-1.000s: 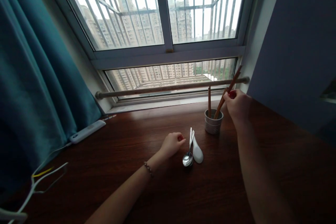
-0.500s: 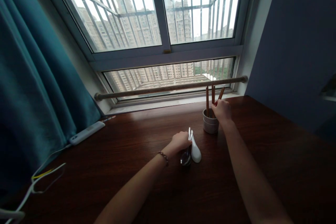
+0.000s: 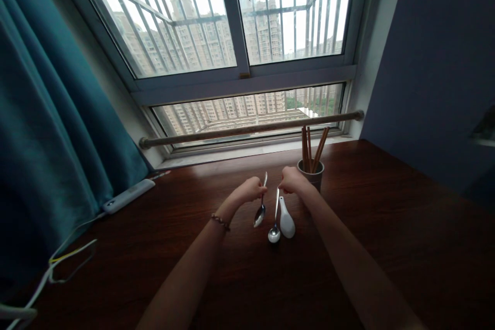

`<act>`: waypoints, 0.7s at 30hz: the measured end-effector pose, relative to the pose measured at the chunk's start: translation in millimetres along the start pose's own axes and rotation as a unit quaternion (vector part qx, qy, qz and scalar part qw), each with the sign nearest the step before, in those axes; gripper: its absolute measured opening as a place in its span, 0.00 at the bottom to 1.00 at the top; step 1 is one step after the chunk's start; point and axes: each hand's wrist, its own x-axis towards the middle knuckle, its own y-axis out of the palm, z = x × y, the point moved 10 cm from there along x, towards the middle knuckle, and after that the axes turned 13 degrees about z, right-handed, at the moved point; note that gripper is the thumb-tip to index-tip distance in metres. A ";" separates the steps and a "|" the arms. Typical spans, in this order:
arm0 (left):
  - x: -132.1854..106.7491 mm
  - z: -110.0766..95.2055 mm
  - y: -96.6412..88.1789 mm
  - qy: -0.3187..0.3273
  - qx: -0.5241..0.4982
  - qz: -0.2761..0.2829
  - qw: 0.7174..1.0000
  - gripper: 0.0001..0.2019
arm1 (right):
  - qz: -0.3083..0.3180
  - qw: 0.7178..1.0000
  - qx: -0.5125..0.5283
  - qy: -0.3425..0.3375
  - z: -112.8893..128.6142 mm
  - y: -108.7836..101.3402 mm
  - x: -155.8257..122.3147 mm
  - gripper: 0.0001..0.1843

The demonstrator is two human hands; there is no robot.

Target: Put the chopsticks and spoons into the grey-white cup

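Observation:
My left hand [image 3: 249,190] is closed around the handle of a metal spoon [image 3: 260,215], its bowl hanging down to the left of the other spoons. My right hand [image 3: 293,180] has its fingers pinched at the upper end of a second metal spoon [image 3: 274,234] with a round bowl. Just right of that one is a white soup spoon [image 3: 286,221], lying on the table. Behind my right wrist stands a grey cup [image 3: 314,178], partly hidden, with several wooden chopsticks [image 3: 319,148] leaning in it.
The dark wooden table [image 3: 154,252] reaches to the window sill, where a metal rail [image 3: 247,129] crosses. A white power strip [image 3: 129,196] and cables [image 3: 44,273] lie on the left beside a teal curtain [image 3: 73,129].
My right hand has left the chopsticks in the cup and come left to the round spoon's handle. My left hand has shifted left and away, parting one metal spoon from the others.

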 end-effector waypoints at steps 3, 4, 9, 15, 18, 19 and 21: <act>-16.3 -5.7 -48.0 0.035 -0.082 -0.054 0.995 0.14 | 0.020 0.999 -0.039 0.031 5.2 27.0 12.7 0.17; -22.5 -10.5 -63.8 0.051 -0.108 -0.077 0.990 0.14 | 0.030 0.998 -0.047 0.040 5.9 34.5 15.5 0.18; -45.6 -50.8 -118.0 0.152 -0.213 -0.194 0.945 0.11 | 0.071 0.993 -0.069 0.068 6.2 60.6 22.1 0.19; -25.6 -104.0 -107.6 0.223 -0.271 -0.234 0.907 0.10 | 0.073 0.992 -0.065 0.078 5.3 72.1 27.4 0.15; -3.5 -121.5 -85.3 0.231 -0.273 -0.211 0.910 0.10 | 0.080 0.992 -0.062 0.078 4.7 75.4 28.9 0.17; 4.0 -125.1 -77.5 0.231 -0.270 -0.202 0.913 0.10 | 0.081 0.992 -0.061 0.076 5.0 76.1 28.8 0.18; 18.1 -128.7 -63.1 0.225 -0.258 -0.187 0.921 0.10 | 0.082 0.993 -0.058 0.063 8.1 75.8 26.8 0.19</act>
